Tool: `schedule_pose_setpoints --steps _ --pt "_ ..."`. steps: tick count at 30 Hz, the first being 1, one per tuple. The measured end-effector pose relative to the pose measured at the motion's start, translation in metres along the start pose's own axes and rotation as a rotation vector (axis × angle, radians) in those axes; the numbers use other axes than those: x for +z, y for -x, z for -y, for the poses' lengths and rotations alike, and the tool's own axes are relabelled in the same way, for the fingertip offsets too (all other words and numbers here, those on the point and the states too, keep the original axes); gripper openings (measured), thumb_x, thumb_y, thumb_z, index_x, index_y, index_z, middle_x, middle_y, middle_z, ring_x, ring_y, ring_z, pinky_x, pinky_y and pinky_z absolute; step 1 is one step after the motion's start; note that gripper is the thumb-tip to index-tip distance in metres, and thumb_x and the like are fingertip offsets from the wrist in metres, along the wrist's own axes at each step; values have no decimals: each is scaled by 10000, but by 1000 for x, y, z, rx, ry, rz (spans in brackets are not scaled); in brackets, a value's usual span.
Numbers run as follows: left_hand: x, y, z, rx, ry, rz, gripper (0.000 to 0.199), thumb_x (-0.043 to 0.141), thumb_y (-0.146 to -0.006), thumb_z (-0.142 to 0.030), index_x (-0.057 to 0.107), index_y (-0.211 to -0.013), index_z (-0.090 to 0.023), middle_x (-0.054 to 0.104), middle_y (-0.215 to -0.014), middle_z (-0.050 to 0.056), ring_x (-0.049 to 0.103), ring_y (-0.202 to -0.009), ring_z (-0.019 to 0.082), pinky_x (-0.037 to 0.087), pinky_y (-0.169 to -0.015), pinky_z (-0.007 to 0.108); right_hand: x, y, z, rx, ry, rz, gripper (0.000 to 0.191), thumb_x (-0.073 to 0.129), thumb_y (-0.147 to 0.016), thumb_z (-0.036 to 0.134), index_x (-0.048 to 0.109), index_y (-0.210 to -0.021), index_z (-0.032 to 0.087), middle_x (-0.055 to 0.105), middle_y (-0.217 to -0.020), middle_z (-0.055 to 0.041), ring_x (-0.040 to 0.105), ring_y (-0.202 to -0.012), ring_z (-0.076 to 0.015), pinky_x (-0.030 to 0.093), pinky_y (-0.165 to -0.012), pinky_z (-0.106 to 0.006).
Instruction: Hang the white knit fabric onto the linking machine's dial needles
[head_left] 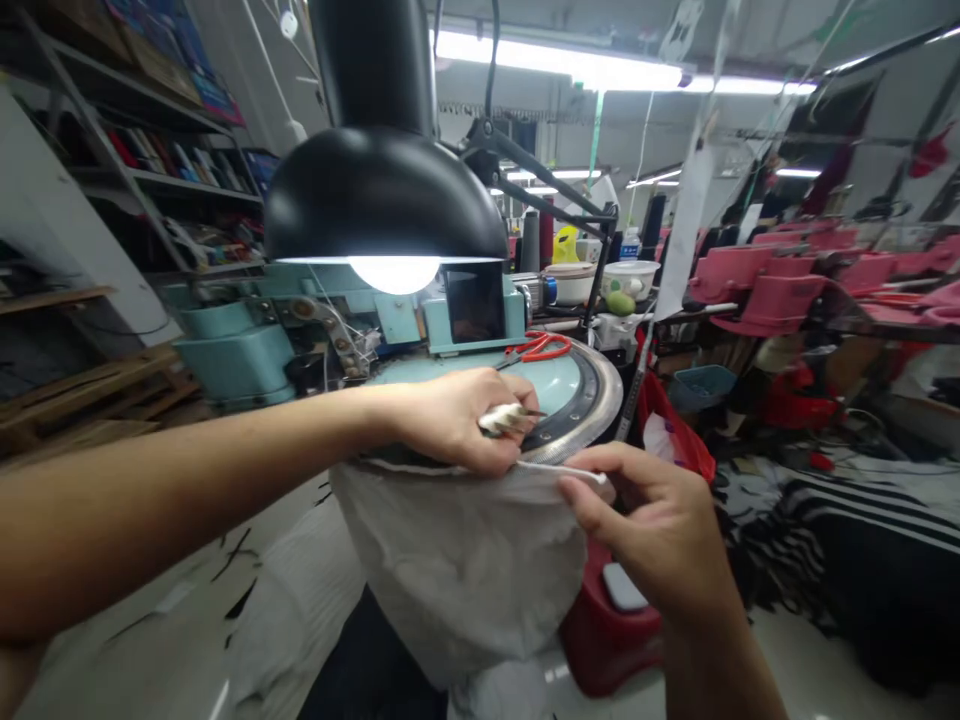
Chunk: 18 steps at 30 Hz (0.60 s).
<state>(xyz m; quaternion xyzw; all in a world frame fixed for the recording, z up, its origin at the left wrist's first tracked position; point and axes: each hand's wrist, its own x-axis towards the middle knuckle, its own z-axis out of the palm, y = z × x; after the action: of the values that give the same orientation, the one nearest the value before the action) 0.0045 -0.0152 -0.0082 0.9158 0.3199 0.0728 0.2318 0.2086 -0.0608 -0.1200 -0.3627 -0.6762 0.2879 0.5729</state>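
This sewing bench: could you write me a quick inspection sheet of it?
surface: round pale-blue machine top with a metal rim.
job's things: white cloth hanging from the rim; small white bundle.
clutter: orange scissors on the machine top; bowls behind it.
fingers: left hand pinches the bundle; right hand pinches the cloth's edge.
cables: dark cord above the lamp.
surroundings: crowded shelves, pink chairs.

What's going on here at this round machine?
A person is working at a round, pale-green machine with a metal rim. Their left hand grips a small white bundle with a metal tip, while their right hand pinches a thin white strip along the top of a pale hanging cloth. Orange-handled scissors lie on the machine beneath a black lamp.
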Motion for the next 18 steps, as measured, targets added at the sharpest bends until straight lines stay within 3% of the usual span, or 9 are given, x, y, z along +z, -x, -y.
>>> schedule_pose_setpoints --steps 4,18 --pt "2 -2 -3 -32 -4 -29 120 615 -719 -218 549 -630 -170 571 -795 10 510 -675 128 431 -671 246 -2 -1 0 -48 67 -30 77 701 -826 252 752 -799 200 719 -699 17 622 -587 -113 478 -551 -184" --pt "7 -10 -9 -168 -31 -110 181 634 -717 -260 523 -598 -180 553 -753 -8 496 -652 125 404 -639 243 -4 -5 -12 32 -47 -8 153 687 -842 298 755 -781 175 707 -660 -15 613 -537 -130 482 -492 -204"
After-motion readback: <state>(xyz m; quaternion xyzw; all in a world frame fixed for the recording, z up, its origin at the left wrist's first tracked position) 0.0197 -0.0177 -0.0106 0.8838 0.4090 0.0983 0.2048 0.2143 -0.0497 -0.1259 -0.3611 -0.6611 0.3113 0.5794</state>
